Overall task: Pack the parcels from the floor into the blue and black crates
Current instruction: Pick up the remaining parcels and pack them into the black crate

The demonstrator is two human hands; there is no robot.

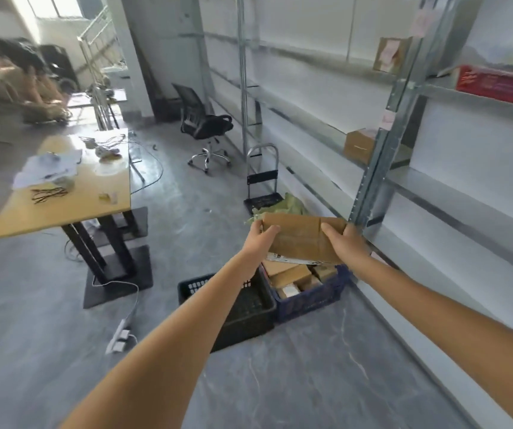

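While both hands carry a cardboard box (303,239) above the blue crate (311,297), the load could slip or land badly.

With the left hand (263,235) curled round the box's left end and the right hand (343,241) gripping its right end, the box hangs tilted over a blue crate that already looks nearly full of parcels (292,275). Set on that heap, it may perch on top, slide off, or knock a smaller parcel over the rim. The black crate (242,308) just beside it, partly hidden by the left forearm, appears to have room and is probably the safer place. Metal shelving (369,187) stands close on the right, so a wide swing might clip its post.
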